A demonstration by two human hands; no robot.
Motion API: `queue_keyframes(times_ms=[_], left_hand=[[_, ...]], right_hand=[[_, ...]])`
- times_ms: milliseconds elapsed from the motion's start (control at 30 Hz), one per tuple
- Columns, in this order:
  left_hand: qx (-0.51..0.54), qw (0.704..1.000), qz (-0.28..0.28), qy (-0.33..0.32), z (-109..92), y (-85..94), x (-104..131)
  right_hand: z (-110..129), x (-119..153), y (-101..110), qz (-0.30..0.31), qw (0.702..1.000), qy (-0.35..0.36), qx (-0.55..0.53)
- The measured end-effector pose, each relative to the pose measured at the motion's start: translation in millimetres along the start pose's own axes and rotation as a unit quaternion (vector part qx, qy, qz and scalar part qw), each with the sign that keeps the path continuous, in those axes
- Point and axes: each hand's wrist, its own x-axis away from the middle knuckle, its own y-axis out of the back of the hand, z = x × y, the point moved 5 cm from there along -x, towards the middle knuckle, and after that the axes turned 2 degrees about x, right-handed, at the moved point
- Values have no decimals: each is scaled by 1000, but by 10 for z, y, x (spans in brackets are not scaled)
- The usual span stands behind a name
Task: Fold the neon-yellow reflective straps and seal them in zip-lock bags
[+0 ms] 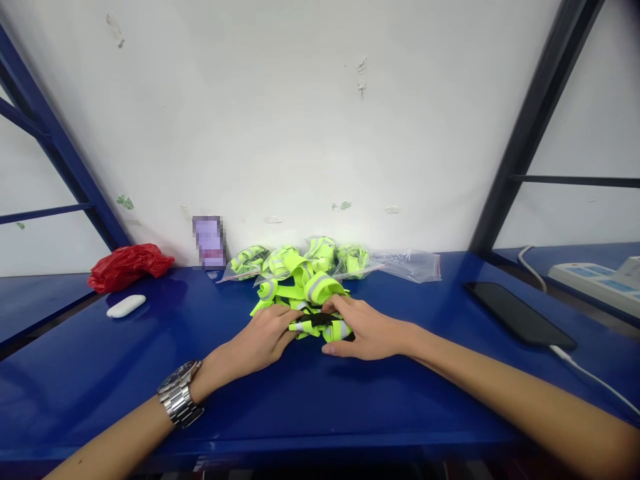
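A tangle of neon yellow-green straps (300,288) with silver reflective stripes and black parts lies on the blue tabletop in front of me. My left hand (265,335) is closed on the left side of the near bundle, its fingertips at a yellow strap end. On the right side, my right hand (364,328) grips the same bundle between thumb and fingers. A black piece (320,319) crosses the bundle between my hands. Behind it, several clear bags (249,260) hold similar yellow straps against the wall.
A flat clear bag (410,264) lies behind on the right. On the left are a red plastic bag (131,267), a white earbud case (126,306) and an upright phone (210,243). A black phone (519,315) with a cable and a power strip (597,280) lie right.
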Motion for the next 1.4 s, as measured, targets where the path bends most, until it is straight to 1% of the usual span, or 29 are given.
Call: queue_keyframes(times_ms=[67, 167, 233, 300, 400, 467, 533, 633, 700, 733, 800, 867, 933, 1033, 1133, 1167, 1233, 1300, 1333, 1400], left_hand=[[18, 1000, -2, 1, 2, 9, 0], [48, 999, -19, -2, -20, 18, 6], [71, 997, -36, 9, -23, 20, 18], [92, 994, -49, 27, -21, 23, 32], [117, 991, -59, 33, -49, 41, 42], [136, 989, -53, 33, -71, 55, 33], [151, 986, -41, 49, -69, 64, 15], [141, 988, -31, 59, -42, 84, -31], [117, 992, -22, 51, -17, 87, -71], [101, 994, -13, 47, -1, 80, -92], [67, 997, 11, 45, 36, 55, -133], [35, 998, 35, 49, 72, 28, -169], [11, 997, 60, 57, 96, 3, -199], [-23, 994, 90, 58, 103, -17, -233], [-51, 993, 91, 50, 94, -20, -248], [-58, 993, 87, 48, 93, -22, -245], [-64, 994, 76, 49, 91, -36, -228], [-61, 995, 57, 49, 84, -59, -202], [-60, 996, 41, 48, 78, -70, -188], [-69, 997, 1, 37, 55, -89, -160]], right_hand=[[0, 23, -6, -10, 1000, 18, -2], [-18, -2, -23, -44, 999, 32, 4], [-44, -36, -26, -64, 998, 18, 2], [-68, -61, -18, -69, 998, -13, -3], [-75, -75, 18, -53, 997, -55, -33], [-53, -89, 61, -44, 995, -56, -76], [-44, -118, 102, -34, 990, -52, -130], [-98, -179, 115, -5, 975, -73, -209], [-174, -212, 99, 1, 969, -111, -221], [-216, -223, 90, -7, 969, -135, -207], [-273, -230, 68, -31, 973, -181, -140], [-266, -224, 27, -45, 975, -215, -35], [-189, -214, -31, -39, 970, -221, 92], [-1, -193, -95, -36, 949, -177, 258], [142, -130, -67, -50, 931, -125, 338], [176, -104, -40, -56, 929, -101, 351], [223, -57, 10, -59, 930, -32, 362], [219, -22, 29, -50, 935, 35, 349], [190, -12, 24, -42, 938, 54, 340], [100, -11, -13, -26, 943, 64, 326]])
